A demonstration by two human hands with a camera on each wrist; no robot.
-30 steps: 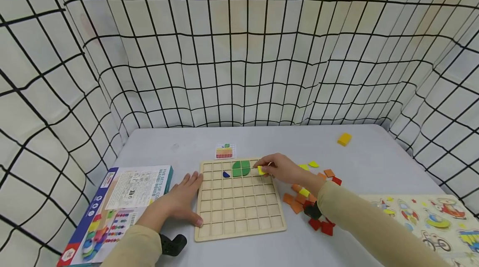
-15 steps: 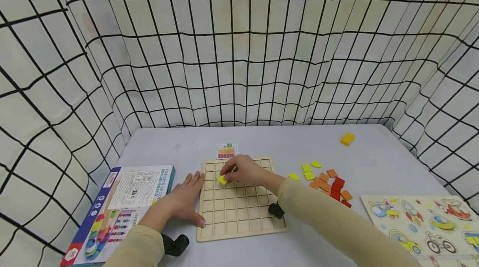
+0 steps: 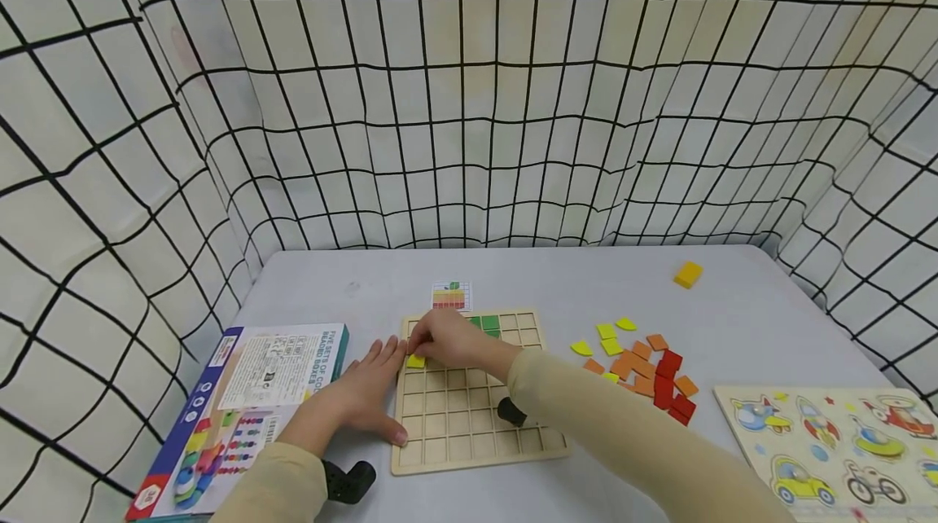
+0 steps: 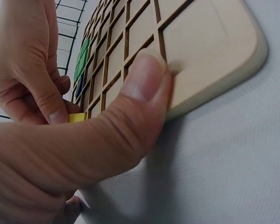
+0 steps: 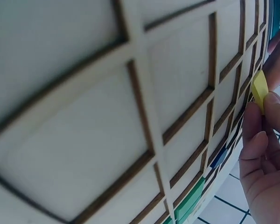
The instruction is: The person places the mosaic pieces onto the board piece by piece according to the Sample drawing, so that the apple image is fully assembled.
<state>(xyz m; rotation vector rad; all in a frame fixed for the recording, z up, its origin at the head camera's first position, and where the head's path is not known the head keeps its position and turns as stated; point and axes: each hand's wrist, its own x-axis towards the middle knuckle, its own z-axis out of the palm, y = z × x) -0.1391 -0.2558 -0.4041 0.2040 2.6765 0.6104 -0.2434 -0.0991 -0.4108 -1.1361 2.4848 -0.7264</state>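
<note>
A yellow square tile (image 3: 416,362) is pinched between the thumb and fingers of my right hand (image 3: 456,340), at a left-column cell of the wooden grid board (image 3: 447,429). In the right wrist view the tile (image 5: 259,91) stands tilted against the board's far edge. My left hand (image 3: 366,398) lies along the board's left side, fingers extended, with the thumb (image 4: 144,77) pressing the near corner. Green pieces (image 3: 490,325) sit in the upper cells, partly hidden by the right hand in the head view. A small blue piece (image 5: 219,157) lies near them.
Right of the board are loose yellow (image 3: 611,346), orange (image 3: 642,349) and red tiles (image 3: 664,388). A pattern card (image 3: 450,295) lies behind the board, a box (image 3: 249,417) at left, a picture puzzle board (image 3: 821,441) at right. A yellow block (image 3: 688,274) sits farther back.
My right hand has carried the yellow tile leftward across the board, from its upper right to its left column. My left hand keeps its place at the board's edge.
</note>
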